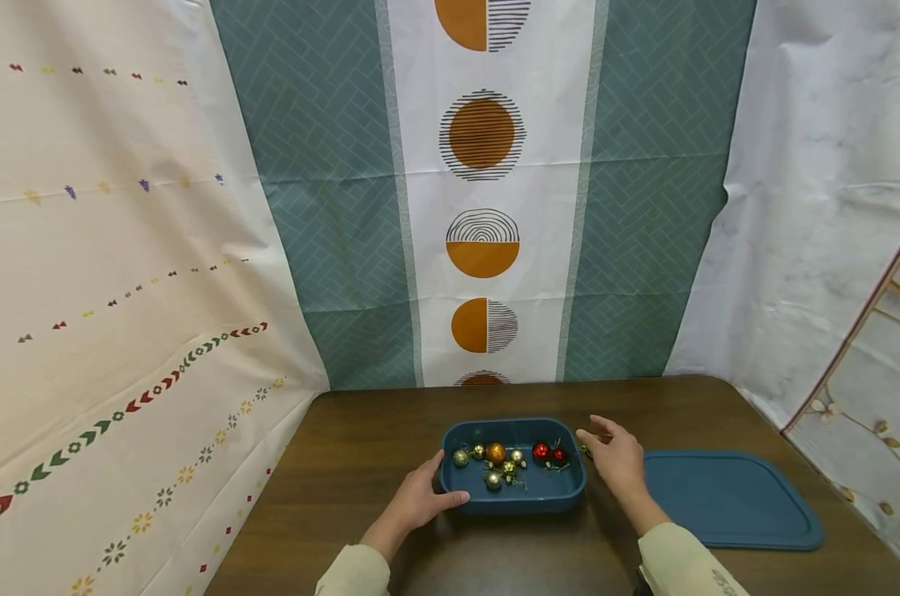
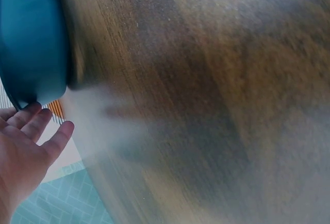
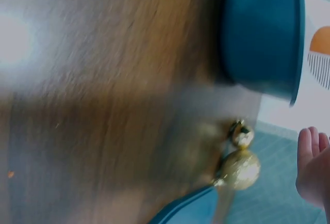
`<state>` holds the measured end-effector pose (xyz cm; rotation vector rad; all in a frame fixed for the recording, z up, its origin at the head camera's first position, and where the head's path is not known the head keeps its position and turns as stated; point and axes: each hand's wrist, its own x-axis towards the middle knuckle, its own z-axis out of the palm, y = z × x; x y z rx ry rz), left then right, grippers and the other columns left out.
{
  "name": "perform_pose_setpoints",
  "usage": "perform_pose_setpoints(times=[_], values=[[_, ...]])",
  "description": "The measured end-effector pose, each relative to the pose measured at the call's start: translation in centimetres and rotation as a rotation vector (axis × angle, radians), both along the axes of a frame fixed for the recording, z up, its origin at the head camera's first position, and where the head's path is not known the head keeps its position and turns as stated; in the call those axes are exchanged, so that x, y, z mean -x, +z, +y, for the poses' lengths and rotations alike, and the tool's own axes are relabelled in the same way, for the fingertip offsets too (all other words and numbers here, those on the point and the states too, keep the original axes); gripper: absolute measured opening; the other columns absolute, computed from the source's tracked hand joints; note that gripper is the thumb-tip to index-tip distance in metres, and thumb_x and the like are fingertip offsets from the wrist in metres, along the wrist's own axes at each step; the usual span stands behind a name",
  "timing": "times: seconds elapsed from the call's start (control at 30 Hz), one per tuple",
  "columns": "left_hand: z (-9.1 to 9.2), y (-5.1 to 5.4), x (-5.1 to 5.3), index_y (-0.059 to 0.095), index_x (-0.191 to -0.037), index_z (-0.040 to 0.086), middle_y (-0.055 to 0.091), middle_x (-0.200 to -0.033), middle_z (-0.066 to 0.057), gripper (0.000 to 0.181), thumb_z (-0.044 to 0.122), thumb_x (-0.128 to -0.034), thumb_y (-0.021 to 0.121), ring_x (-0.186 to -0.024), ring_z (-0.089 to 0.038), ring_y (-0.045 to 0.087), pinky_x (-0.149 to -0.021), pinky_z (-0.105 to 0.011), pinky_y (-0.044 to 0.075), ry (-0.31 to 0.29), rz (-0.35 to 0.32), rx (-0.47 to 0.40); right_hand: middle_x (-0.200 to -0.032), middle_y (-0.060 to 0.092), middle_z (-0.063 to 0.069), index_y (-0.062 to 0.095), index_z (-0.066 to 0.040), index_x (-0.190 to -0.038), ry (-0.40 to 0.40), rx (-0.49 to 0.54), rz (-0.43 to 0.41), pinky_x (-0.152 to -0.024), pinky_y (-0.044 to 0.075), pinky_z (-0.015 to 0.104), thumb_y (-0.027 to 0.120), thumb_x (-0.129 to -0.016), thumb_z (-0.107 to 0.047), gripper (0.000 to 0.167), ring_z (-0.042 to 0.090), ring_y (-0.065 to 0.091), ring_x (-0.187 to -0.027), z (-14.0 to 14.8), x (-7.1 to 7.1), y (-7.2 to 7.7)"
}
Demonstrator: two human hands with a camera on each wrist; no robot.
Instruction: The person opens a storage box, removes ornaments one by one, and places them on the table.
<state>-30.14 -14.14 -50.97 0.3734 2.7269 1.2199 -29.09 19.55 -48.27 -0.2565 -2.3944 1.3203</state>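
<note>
A blue rectangular tub [image 1: 512, 505] holds several small Christmas baubles, among them an orange bauble [image 1: 496, 453], a red bauble [image 1: 541, 451] and gold ones. My left hand [image 1: 420, 494] rests against the tub's left end, its thumb by the near corner and its fingers along the side. In the left wrist view, the fingertips [image 2: 45, 115] touch the tub's edge, fairly straight. Off the tub's right end, my right hand [image 1: 618, 459] hovers with loosely bent fingers and nothing visibly held. Gold baubles [image 3: 241, 169] lie on the table near it, partly hidden by the hand in the head view.
A flat blue lid [image 1: 729, 501] lies on the brown wooden table [image 1: 360, 430] to the right. Patterned cloths [image 1: 330, 165] hang behind and to both sides of the table.
</note>
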Motion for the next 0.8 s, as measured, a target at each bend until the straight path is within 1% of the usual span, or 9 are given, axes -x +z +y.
perform_pose_setpoints(times=[0.13,0.3,0.5,0.63,0.73,0.8], values=[[0.0,0.0,0.0,0.033,-0.152,-0.001,0.039,-0.151,-0.026,0.095,0.046,-0.0836,0.078,-0.137,-0.046,0.037,-0.105,-0.064,0.034,-0.005,-0.001,-0.006,-0.119,0.066,0.023,0.061,0.002,-0.13,0.083,0.017,-0.01,-0.086,0.054,0.048,0.072,-0.093,-0.02,0.045,0.037,0.062,-0.108,-1.2,0.1,0.2],[-0.1,-0.1,0.0,0.033,-0.152,0.0,0.039,-0.151,-0.025,0.095,0.047,-0.0834,0.078,-0.138,-0.045,0.037,-0.105,-0.064,0.034,-0.003,-0.011,-0.016,-0.115,0.068,0.02,0.062,0.004,-0.129,0.171,0.004,0.008,-0.086,0.054,0.046,0.074,-0.091,-0.017,0.044,0.036,0.062,-0.107,-2.4,0.3,0.2],[0.0,0.0,-0.1,0.033,-0.152,-0.001,0.039,-0.151,-0.025,0.095,0.046,-0.0834,0.078,-0.138,-0.045,0.037,-0.105,-0.064,0.034,-0.004,-0.015,-0.024,-0.11,0.07,0.014,0.065,0.001,-0.126,0.241,0.012,-0.027,-0.077,0.056,0.038,0.074,-0.09,-0.013,0.04,0.032,0.064,-0.103,-3.5,0.2,0.1],[-0.1,0.0,-0.1,0.033,-0.152,-0.001,0.039,-0.152,-0.025,0.095,0.046,-0.0834,0.078,-0.138,-0.045,0.037,-0.105,-0.064,0.034,-0.008,-0.017,-0.033,-0.107,0.071,0.011,0.068,0.0,-0.122,0.29,0.01,-0.039,-0.073,0.057,0.036,0.075,-0.089,-0.012,0.036,0.029,0.066,-0.099,-4.0,0.2,-0.1],[-0.1,0.1,-0.2,0.033,-0.152,-0.001,0.038,-0.152,-0.025,0.095,0.046,-0.0832,0.078,-0.138,-0.046,0.037,-0.105,-0.064,0.033,-0.006,-0.02,-0.034,-0.101,0.071,0.007,0.07,-0.001,-0.119,0.32,0.011,-0.044,-0.07,0.056,0.032,0.076,-0.088,-0.012,0.034,0.025,0.066,-0.094,-4.2,0.4,-0.4],[-0.1,0.1,-0.2,0.033,-0.153,-0.001,0.038,-0.152,-0.025,0.095,0.046,-0.0832,0.078,-0.138,-0.046,0.036,-0.105,-0.065,0.033,-0.004,-0.023,-0.036,-0.099,0.07,0.004,0.07,-0.001,-0.118,0.344,0.005,-0.049,-0.071,0.055,0.032,0.076,-0.088,-0.012,0.033,0.023,0.066,-0.093,-4.4,0.5,-0.5]])
